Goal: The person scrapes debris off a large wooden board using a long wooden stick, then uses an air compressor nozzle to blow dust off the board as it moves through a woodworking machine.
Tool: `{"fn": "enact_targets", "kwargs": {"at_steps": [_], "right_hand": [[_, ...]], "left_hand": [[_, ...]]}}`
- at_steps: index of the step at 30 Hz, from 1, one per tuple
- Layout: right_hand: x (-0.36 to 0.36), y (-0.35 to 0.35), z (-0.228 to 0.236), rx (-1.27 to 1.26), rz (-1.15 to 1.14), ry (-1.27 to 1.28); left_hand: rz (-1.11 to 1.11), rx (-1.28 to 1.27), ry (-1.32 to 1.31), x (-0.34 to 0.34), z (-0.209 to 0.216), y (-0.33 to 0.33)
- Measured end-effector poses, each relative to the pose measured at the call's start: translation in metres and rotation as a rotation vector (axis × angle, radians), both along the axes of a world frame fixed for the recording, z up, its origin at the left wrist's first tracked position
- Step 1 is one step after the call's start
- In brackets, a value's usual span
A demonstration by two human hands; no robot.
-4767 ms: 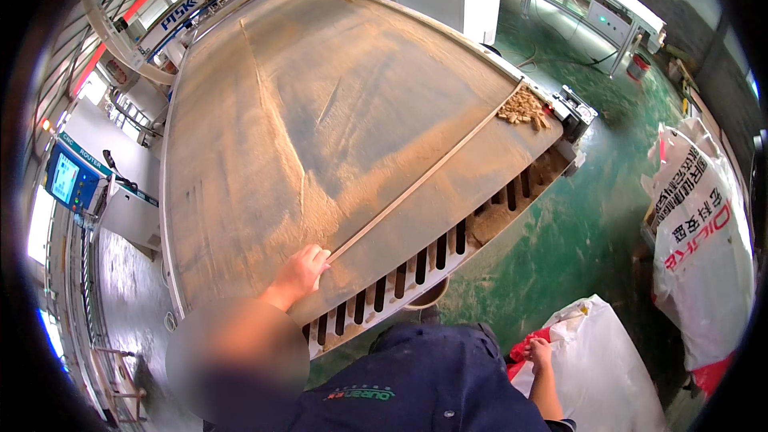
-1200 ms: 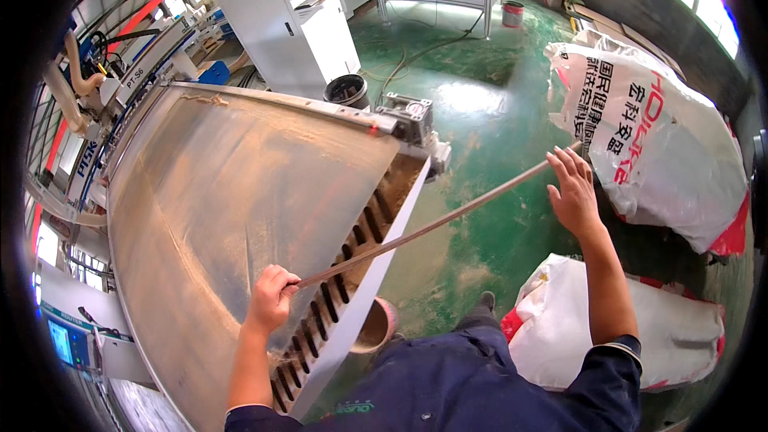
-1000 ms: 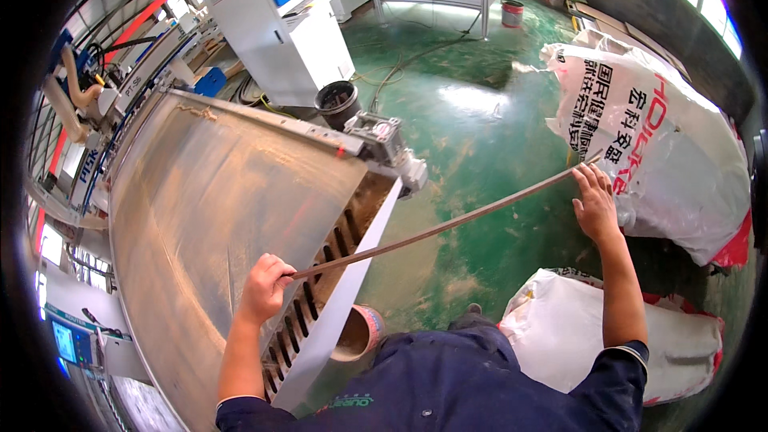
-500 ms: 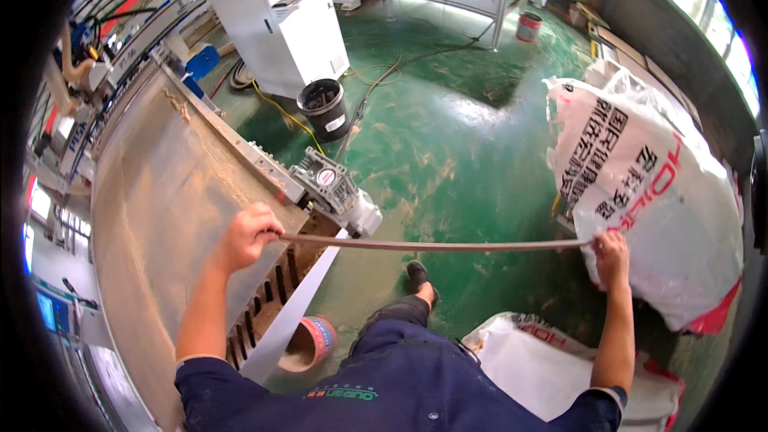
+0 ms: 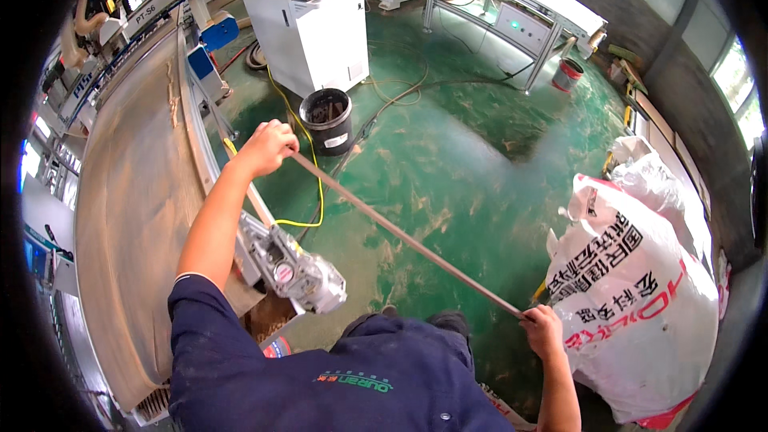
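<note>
1. the thin wooden strip (image 5: pixel 408 240) is held fully in the air, above the green floor (image 5: pixel 472 184), beyond the right edge of the machine bed (image 5: pixel 132 216); by this, its taking up can be judged as done.
2. the strip is not yet laid down or let go: both of its ends are kept in the hands, and no support is seen under its middle.
3. on the bed, some wood dust (image 5: pixel 172 96) is seen near its far right edge, so the surface is not fully cleaned.
4. by the left hand (image 5: pixel 270 148), one end of the strip is gripped; the fingers are curled closely round it, but the place of the thumb cannot be told well. this hand is seen between the bed's right edge and the black bucket (image 5: pixel 320 140).
5. by the right hand (image 5: pixel 544 328), the other end is pinched between thumb and bent fingers. beside it the white bag (image 5: pixel 632 272) is seen; whether it is touched cannot be told.
6. the strip is slanted from the left hand down to the right hand in the view, and it is kept apart from the grey motor (image 5: pixel 316 280) at the bed's near right corner.
</note>
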State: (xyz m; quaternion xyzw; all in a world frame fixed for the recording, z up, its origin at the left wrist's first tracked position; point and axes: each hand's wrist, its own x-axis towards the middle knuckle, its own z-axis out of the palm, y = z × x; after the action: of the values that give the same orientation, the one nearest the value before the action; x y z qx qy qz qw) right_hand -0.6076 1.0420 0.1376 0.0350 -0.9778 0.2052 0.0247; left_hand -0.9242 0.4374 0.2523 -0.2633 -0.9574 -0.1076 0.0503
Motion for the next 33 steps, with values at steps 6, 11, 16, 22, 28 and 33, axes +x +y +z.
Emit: {"fn": "enact_targets", "kwargs": {"at_steps": [6,11,16,22,28,33], "right_hand": [[-0.135,-0.005,-0.035,-0.242,0.223,-0.105],[-0.262,-0.011,-0.05,-0.307,0.419,-0.108],[-0.363,-0.023,-0.058,-0.298,0.614,-0.076],[-0.46,-0.079,-0.07,-0.349,0.698,-0.075],[-0.526,-0.193,-0.087,-0.507,0.778,-0.257],[-0.577,-0.312,-0.074,-0.538,0.775,-0.306]], "left_hand": [[0.238,-0.152,0.108,-0.071,-0.008,-0.025],[0.557,-0.119,0.183,-0.063,-0.016,-0.063],[0.801,0.021,0.29,-0.01,-0.013,-0.042],[0.904,0.43,-0.024,0.052,-0.01,0.066],[1.015,0.931,-0.377,0.067,-0.07,0.141],[0.97,1.104,-0.316,0.011,-0.154,0.123]]}}
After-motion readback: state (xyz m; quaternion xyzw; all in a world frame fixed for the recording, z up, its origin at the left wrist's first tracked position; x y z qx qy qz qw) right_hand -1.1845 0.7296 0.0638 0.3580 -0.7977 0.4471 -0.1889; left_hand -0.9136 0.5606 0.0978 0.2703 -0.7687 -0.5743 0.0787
